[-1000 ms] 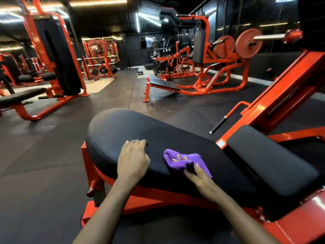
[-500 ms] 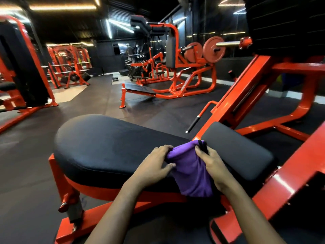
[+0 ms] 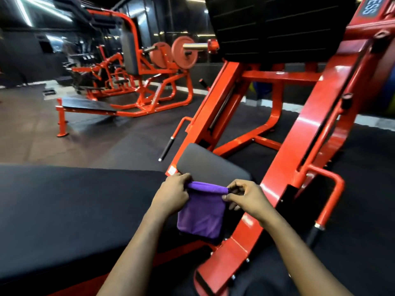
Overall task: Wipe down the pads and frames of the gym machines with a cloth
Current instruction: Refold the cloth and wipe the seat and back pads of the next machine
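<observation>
Most of the view is taken by the dark floor (image 3: 128, 142), which is left open as a wide strip between the near machine and a second red machine (image 3: 154, 82) standing well apart at the back left. The red frame (image 3: 316, 129) of the near machine is seen rising steeply on the right, and a black foot plate (image 3: 277, 28) is carried at its top. On the left a large black pad (image 3: 74, 206) is spread out, and its far edge is bordered by free floor. A smaller grey pad (image 3: 209, 167) is placed just beside its right end, between it and the frame beam. A black-tipped handle (image 3: 166, 149) is seen sticking out over the floor, left of the grey pad.

The purple cloth (image 3: 203, 212) is held up just in front of the near edge of the grey pad. Its upper edge is rolled and stretched, and the rest is left hanging flat. Its left corner is gripped by the curled fingers of the left hand (image 3: 171, 197). Its right corner is pinched between thumb and fingers of the right hand (image 3: 248, 199). Whether the pad is touched by the cloth cannot be told.
</observation>
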`<act>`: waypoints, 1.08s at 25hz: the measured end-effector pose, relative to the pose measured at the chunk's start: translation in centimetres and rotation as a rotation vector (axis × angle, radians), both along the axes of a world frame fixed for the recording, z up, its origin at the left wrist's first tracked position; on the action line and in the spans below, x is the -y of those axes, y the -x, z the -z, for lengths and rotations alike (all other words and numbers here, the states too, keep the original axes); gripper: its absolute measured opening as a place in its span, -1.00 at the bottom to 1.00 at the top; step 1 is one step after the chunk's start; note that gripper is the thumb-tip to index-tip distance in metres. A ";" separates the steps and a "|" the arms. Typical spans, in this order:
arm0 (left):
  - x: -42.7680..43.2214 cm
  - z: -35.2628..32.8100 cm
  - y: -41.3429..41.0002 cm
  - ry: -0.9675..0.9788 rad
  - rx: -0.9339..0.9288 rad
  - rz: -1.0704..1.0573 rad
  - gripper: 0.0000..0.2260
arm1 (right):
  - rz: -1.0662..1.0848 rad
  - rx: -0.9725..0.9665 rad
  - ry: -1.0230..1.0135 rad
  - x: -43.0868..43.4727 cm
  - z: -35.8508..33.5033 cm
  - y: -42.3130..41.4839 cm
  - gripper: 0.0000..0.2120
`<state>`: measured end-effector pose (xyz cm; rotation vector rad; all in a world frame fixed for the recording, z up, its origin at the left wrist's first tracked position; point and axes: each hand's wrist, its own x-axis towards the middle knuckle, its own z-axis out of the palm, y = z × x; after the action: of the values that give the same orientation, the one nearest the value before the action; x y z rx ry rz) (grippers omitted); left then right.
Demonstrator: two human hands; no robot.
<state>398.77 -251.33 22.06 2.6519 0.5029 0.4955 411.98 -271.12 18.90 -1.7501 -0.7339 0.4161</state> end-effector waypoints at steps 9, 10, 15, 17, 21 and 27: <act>-4.7 8.1 -24.6 0.166 0.055 0.021 -0.63 | 0.128 -0.153 0.142 -4.2 6.0 -19.4 -0.78; -3.8 10.5 -26.3 0.209 0.139 0.044 -0.59 | 0.166 -0.159 0.153 -4.4 7.1 -21.4 -0.79; 3.2 18.6 -30.1 0.061 -0.077 0.094 -0.21 | 0.438 0.284 0.256 -2.3 11.9 -28.9 -0.83; 3.2 18.6 -31.7 0.005 -0.068 0.008 -0.26 | 0.449 0.551 0.287 -1.7 13.3 -28.7 -0.70; 2.6 19.1 -33.4 0.032 0.030 -0.104 -0.49 | 0.369 0.979 0.685 -1.4 16.0 -28.8 -0.60; 6.9 21.8 -30.6 0.101 0.108 -0.210 -0.44 | 0.332 1.097 0.891 -1.6 16.6 -29.3 -0.69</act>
<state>429.34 -258.21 0.29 2.4733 0.7561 0.6539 441.26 -269.52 2.28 -2.9170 -1.0478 -0.6308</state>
